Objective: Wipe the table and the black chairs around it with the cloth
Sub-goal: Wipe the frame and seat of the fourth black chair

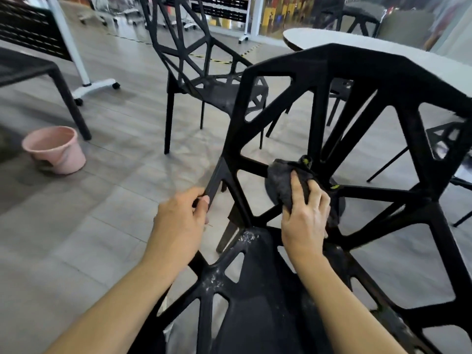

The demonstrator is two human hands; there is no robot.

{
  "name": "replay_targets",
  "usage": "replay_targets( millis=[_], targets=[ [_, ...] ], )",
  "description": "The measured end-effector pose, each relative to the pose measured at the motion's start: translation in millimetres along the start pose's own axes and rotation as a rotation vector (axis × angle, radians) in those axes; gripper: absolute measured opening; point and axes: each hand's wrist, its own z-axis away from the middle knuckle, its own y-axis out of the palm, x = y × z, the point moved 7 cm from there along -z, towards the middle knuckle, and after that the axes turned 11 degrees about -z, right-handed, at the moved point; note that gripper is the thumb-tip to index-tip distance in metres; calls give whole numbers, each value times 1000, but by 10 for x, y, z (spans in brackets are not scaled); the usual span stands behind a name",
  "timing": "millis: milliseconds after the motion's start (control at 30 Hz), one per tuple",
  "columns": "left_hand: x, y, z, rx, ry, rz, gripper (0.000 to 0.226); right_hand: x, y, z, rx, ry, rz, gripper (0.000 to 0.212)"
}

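Your right hand [305, 215] presses the dark cloth [283, 182] against the lattice back of the near black chair [319, 80], fingers curled over it; your left hand [182, 221] grips the back's left edge strut. Behind the backrest lies the pale table [357, 44]. A second black chair [194, 62] stands left of it, and a pink bucket [55, 149] sits on the floor, well apart.
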Motion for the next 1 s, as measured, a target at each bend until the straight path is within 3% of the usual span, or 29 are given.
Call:
replay_targets(
  millis=[67,200,400,567,633,767,1000],
  targets=[
    [58,-1,81,68,-53,93,26,138,74,-19,-37,64,-76,67],
    [24,22,125,157,-25,228,41,670,222,-207,-15,-123,-159,56],
    [29,136,2,177,-61,404,34,692,404,-600,76,-130,-159,53],
    [81,302,-53,181,-131,527,33,750,334,-597,84,28,-247,49],
    [130,340,-30,188,-153,555,34,864,290,-371,80,89,-380,50],
    [131,300,1,221,-123,565,34,1100,410,120,244,160,-706,52],
    [141,281,57,322,-144,482,58,1142,290,-326,286,74,-485,50]
  ],
)
